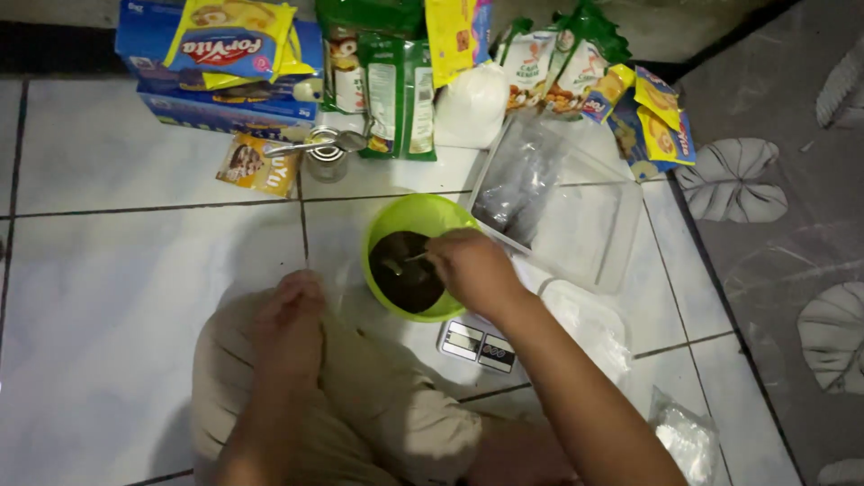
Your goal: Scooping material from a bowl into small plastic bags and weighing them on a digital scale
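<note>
White floor tiles [108, 297] with dark grout serve as the work surface, and a grey leaf-patterned mat [774, 207] covers the far right. At the upper left, a blue carton [162, 67] carries a yellow snack packet [229, 40], with a small brown sachet [256, 164] lying just in front on the tile. Beside it stands an open tin can [327, 155] with a spoon [306, 144] resting across its rim; a stray elbow could tip it, I judge.

The left hand [290, 328] rests flat on the person's knee, fingers loosely closed, holding nothing. The green bowl [416, 256] therefore has no hand steadying it. It sits on a small kitchen scale [477, 346] and holds a dark mixture [405, 270]. The right hand [472, 270] is closed round a thin utensil [416, 258] dipped into the mixture. A hard stir could slide the bowl off the scale or slop dark mix onto the tiles.

Behind the bowl stand green packets [396, 94] and a white powder bag [470, 106], near enough to be splashed. To the right, a clear plastic box [585, 229] holding a crumpled bag lies just beside the bowl and crowds the right forearm; more yellow packets [661, 112] sit behind it. A clear bag [688, 436] lies by the right elbow, where a backward move could crush it.
</note>
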